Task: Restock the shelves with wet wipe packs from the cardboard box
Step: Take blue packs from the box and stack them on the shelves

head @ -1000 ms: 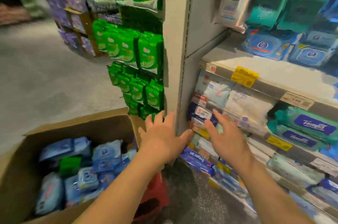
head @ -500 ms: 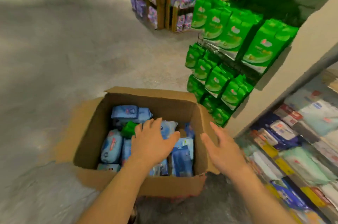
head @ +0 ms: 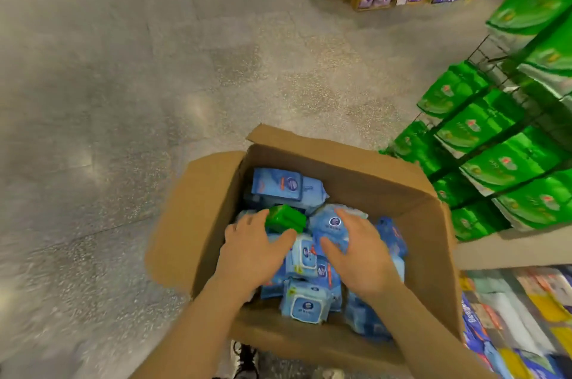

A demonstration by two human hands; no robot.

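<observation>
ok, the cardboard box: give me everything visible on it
The cardboard box is plain brown corrugated card, open at the top, with its flaps folded outward: a wide one on the left and a narrower one at the far edge. It stands upright on the speckled grey floor, beside the shelving. It holds jumbled blue wet wipe packs and one green pack. The left hand and right hand reach inside, over the packs. Its near wall is partly hidden by the forearms.
</observation>
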